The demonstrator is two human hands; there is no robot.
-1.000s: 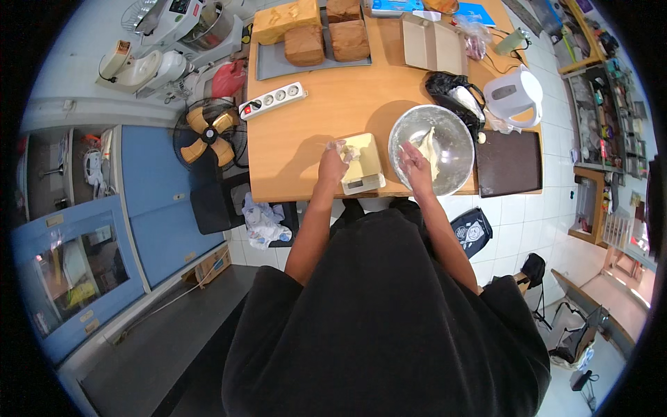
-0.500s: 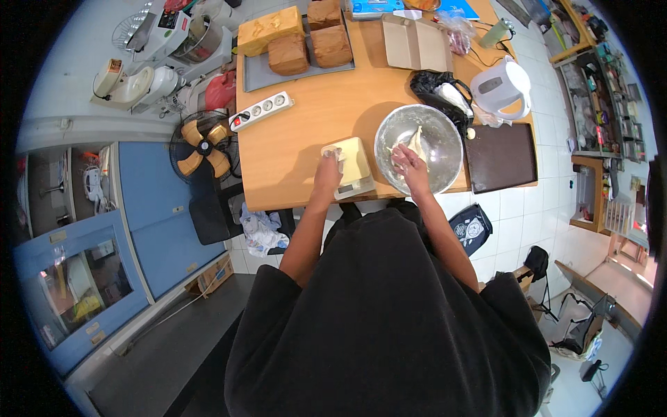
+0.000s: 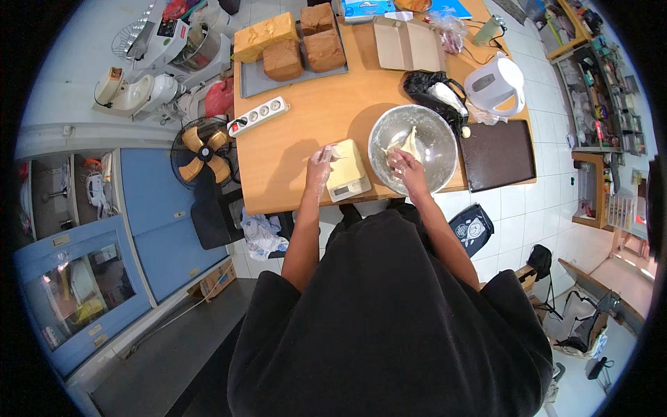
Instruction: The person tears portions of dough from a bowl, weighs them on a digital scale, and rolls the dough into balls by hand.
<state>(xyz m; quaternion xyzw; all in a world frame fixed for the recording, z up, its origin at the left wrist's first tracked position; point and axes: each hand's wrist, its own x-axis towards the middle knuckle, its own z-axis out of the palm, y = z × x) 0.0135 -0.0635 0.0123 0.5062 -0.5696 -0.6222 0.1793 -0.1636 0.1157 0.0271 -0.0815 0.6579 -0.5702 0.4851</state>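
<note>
The two hands are apart. The left hand (image 3: 319, 165) is at the left edge of a pale yellow kitchen scale (image 3: 351, 167), its fingers curled by a small bit of dough (image 3: 338, 151); whether they pinch it I cannot tell. The right hand (image 3: 405, 170) reaches inside the near left part of a steel mixing bowl (image 3: 442, 149), fingers bunched at the larger dough (image 3: 411, 142), which lies in the bowl and rises to a point; how firmly they grip is hidden. Dough smears both hands.

The dough should handle as soft, stretchy and sticky, light in small bits, apt to cling and tear if pulled by a thin end; its thick lower part looks the better hold, with several fingers beneath.

Counting outward on the wooden table (image 3: 361, 83): one scale, one bowl, and one dark baking tray (image 3: 499, 156) at the right. Farther right are one black plastic bag (image 3: 422, 83), one white kettle (image 3: 492, 89) and one open cardboard box (image 3: 408, 45). Far left, one grey tray (image 3: 258, 87) bears one yellow loaf (image 3: 264, 38) and three brown loaves (image 3: 283, 60); nearer lies one power strip (image 3: 258, 115).
</note>
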